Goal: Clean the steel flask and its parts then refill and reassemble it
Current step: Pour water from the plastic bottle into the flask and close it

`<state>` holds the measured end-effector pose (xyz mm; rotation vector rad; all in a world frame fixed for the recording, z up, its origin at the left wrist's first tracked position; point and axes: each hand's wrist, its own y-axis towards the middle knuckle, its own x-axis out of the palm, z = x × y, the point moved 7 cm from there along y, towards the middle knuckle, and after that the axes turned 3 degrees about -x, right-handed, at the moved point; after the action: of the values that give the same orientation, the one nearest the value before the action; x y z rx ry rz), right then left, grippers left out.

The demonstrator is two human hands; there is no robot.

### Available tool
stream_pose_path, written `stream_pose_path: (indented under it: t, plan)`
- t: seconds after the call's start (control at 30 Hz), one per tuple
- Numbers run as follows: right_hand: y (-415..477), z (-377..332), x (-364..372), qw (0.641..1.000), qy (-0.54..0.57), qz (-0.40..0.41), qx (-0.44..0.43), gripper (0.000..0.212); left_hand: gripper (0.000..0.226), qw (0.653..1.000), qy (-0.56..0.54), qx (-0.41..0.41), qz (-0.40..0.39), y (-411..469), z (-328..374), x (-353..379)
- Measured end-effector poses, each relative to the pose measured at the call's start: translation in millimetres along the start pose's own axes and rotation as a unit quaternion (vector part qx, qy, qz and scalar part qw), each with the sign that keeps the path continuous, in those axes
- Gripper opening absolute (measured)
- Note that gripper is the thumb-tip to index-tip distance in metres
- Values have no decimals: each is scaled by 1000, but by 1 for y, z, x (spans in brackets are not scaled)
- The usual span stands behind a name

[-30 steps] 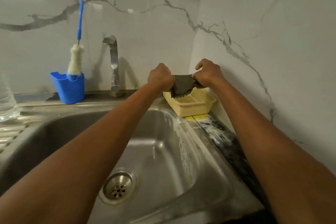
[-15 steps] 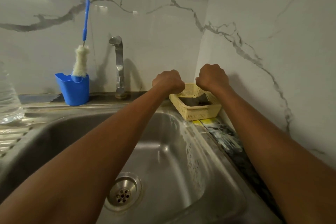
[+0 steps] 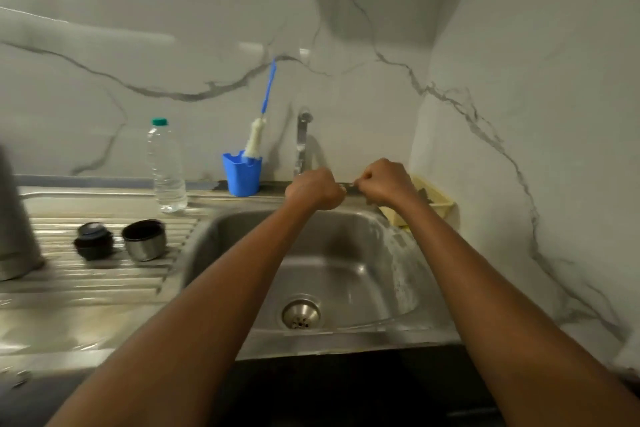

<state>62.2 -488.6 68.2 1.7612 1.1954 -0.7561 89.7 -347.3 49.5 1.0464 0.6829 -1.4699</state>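
Observation:
The steel flask body (image 3: 15, 236) stands at the far left on the drainboard, cut off by the frame edge. Beside it lie its dark stopper (image 3: 93, 241) and its steel cup lid (image 3: 144, 239), mouth tilted up. My left hand (image 3: 313, 189) and my right hand (image 3: 386, 182) are curled into fists close together over the back rim of the sink (image 3: 346, 246), just below the faucet (image 3: 303, 139). I see nothing held in either fist. A dark scrub pad (image 3: 425, 196) lies in the yellow basket (image 3: 441, 204), right of my right hand.
A clear water bottle with a green cap (image 3: 166, 166) stands behind the drainboard. A blue holder (image 3: 242, 173) with a bottle brush (image 3: 256, 139) sits left of the faucet. Marble walls close off the back and right. The drain (image 3: 300, 314) is in the sink's floor.
Both hands held the dark scrub pad over the basket, then let it go into the basket. They have drawn left toward the faucet, and the view has pulled back and left.

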Motion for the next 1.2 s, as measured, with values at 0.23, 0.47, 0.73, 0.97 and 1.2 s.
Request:
stream_pose_path:
  t: [0.23,0.47,0.73,0.97,1.2]
  plan:
    - [-38,-97,52,990,89,-84,-73,30,34,998,18,-43,35,-44,-76,-60]
    - [-46,-179,93,979,128,-105,-116,39,45,993,19,-79,84,-65,-154,-108]
    - [-42,-246,127,969,174,-108,-139,29,36,979,-15,-126,161,-73,-226,-150]
    - [-19,-282,163,973,135,-105,-156,24,44,968,-55,-132,204,-50,-275,-172]
    - [42,-301,212,965,200,-107,-129,73,59,964,-104,-106,222,12,-290,-182]
